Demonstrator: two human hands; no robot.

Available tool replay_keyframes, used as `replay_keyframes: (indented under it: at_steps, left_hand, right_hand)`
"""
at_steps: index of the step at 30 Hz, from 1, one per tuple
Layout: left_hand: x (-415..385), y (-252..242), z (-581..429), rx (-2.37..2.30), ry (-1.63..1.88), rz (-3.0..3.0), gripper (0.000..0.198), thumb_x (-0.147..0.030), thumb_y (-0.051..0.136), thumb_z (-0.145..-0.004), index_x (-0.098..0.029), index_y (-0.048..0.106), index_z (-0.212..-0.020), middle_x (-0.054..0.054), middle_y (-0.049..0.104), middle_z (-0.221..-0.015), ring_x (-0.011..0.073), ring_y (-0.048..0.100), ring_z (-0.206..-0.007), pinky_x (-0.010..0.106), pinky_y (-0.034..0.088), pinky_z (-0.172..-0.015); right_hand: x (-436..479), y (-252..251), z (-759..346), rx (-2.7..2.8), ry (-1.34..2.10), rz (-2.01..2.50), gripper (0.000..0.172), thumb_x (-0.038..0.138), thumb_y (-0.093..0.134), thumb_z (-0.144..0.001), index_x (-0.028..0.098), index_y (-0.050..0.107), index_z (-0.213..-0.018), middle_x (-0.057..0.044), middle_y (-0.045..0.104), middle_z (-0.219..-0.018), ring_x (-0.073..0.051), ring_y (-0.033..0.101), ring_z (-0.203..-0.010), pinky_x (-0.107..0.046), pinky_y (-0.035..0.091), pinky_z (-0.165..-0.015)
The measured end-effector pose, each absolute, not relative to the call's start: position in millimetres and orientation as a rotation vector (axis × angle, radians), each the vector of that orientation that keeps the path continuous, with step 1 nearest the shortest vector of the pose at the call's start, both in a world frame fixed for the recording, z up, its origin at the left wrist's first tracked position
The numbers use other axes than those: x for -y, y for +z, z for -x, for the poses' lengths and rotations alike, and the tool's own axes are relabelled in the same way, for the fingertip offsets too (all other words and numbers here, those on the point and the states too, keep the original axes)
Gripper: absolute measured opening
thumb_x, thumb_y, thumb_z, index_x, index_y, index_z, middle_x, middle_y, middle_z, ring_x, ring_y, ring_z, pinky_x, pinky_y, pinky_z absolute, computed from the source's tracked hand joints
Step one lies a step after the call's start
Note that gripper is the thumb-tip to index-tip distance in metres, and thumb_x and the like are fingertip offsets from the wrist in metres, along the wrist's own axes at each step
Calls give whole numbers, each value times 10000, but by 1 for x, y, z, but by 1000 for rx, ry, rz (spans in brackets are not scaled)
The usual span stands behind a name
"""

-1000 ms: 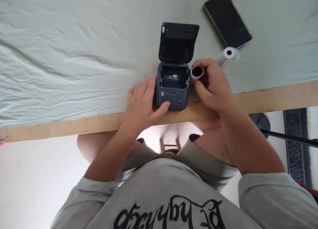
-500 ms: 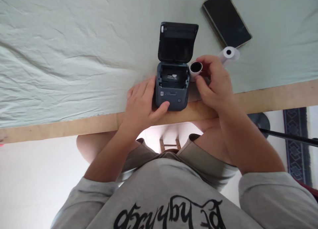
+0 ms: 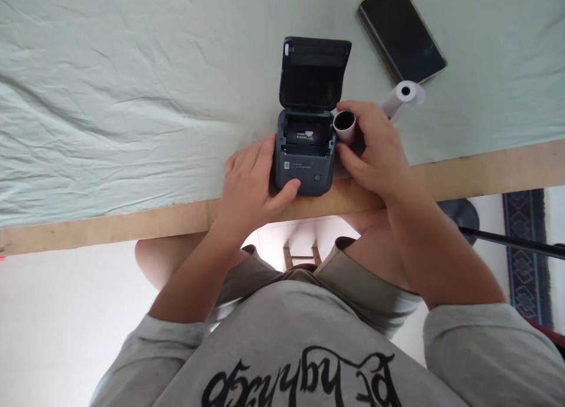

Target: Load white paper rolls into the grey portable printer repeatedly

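Observation:
A dark blue portable label printer (image 3: 304,177) stands near the table edge, its black lid (image 3: 312,74) swung up and its paper bay exposed. My left hand (image 3: 251,183) holds it, fingers along its left side and thumb on its lower front. At its right side is a small white roll (image 3: 348,134) with a wide dark hole, end up. My right hand (image 3: 375,148) curls round this roll, with index finger and thumb reaching past it towards the printer's side. Whether those fingertips touch the printer is hard to tell.
Beyond my right hand lies another white paper roll (image 3: 404,95) with a small core and a loose end. Near it is a dark phone (image 3: 404,33). Pale green cloth (image 3: 132,89) covers the table up to its wooden edge (image 3: 176,215).
The fingers of my right hand have slid forward round the white roll, which shifted slightly left against the printer. My left hand keeps its hold.

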State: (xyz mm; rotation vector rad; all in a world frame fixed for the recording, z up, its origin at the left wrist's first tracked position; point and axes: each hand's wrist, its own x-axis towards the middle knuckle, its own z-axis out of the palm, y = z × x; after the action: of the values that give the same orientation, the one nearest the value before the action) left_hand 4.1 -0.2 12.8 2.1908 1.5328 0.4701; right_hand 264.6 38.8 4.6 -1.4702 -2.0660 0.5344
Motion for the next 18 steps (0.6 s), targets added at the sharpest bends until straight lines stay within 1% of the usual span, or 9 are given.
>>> replay_keyframes:
  at_steps: [2,4,7,9,11,13,15,17,18]
  left_hand:
    - [0,12,-4,-1528,473,-2192,748,-592,515,-990,-173,439,-1604,194,622,-1544,424,568,-1433,550,399,-1209]
    - [0,12,-4,-1528,471,-2195,757,-589,509,-989,-154,436,-1605,202,617,-1548,427,564,-1436,553,399,-1209]
    - [0,13,-4,-1536,449,-2198,765,-579,499,-990,-120,442,-1600,216,620,-1540,431,566,-1433,555,402,-1206]
    - [0,13,-4,-1537,441,-2203,769,-575,497,-993,-107,442,-1600,222,623,-1534,431,569,-1431,556,404,-1206]
    - [0,13,-4,-1535,445,-2216,770,-570,495,-995,-98,442,-1600,227,622,-1535,429,570,-1432,555,410,-1203]
    - [-1,13,-4,-1535,448,-2230,771,-562,496,-993,-78,452,-1592,237,624,-1529,426,575,-1428,550,420,-1195]
    - [-1,12,-3,-1538,450,-2237,772,-556,503,-989,-67,461,-1584,242,631,-1519,424,581,-1422,546,427,-1188]
    - [-1,12,-3,-1539,449,-2235,765,-549,508,-988,-76,457,-1587,236,633,-1519,422,581,-1423,549,424,-1191]
    - [-1,12,-3,-1539,448,-2234,764,-547,509,-988,-80,453,-1590,234,631,-1523,422,579,-1425,551,422,-1192]
  right_hand:
    - [-40,5,-265,2068,503,1473,533,205,632,-897,328,585,-1413,-93,663,-1386,-313,654,-1317,-551,553,-1143]
    - [-40,2,-266,1997,552,1433,498,265,651,-933,351,587,-1420,-82,679,-1315,-303,697,-1212,-538,602,-1057]
    - [-41,-9,-270,1753,787,1286,480,386,651,-988,411,536,-1453,-48,692,-1267,-260,751,-1060,-442,665,-832]
    - [-41,-15,-271,1554,994,1207,448,455,625,-1013,438,519,-1448,-36,698,-1265,-241,770,-1012,-359,646,-668]
    - [-41,-19,-271,1420,1144,1165,432,516,634,-1004,442,540,-1419,-38,701,-1265,-239,777,-1003,-313,617,-586]
    - [-41,-19,-268,1376,1168,1160,458,566,689,-962,446,570,-1388,-38,695,-1246,-233,776,-990,-296,615,-577]
    - [-41,-15,-265,1403,1082,1181,485,589,725,-938,461,585,-1385,-33,676,-1279,-218,766,-978,-296,628,-600]
    - [-39,-8,-261,1502,912,1189,480,582,689,-973,471,579,-1428,-30,655,-1351,-217,751,-996,-332,652,-656]
    - [-37,-3,-259,1572,796,1180,467,561,658,-1000,469,578,-1451,-32,655,-1356,-224,741,-1012,-365,661,-697]
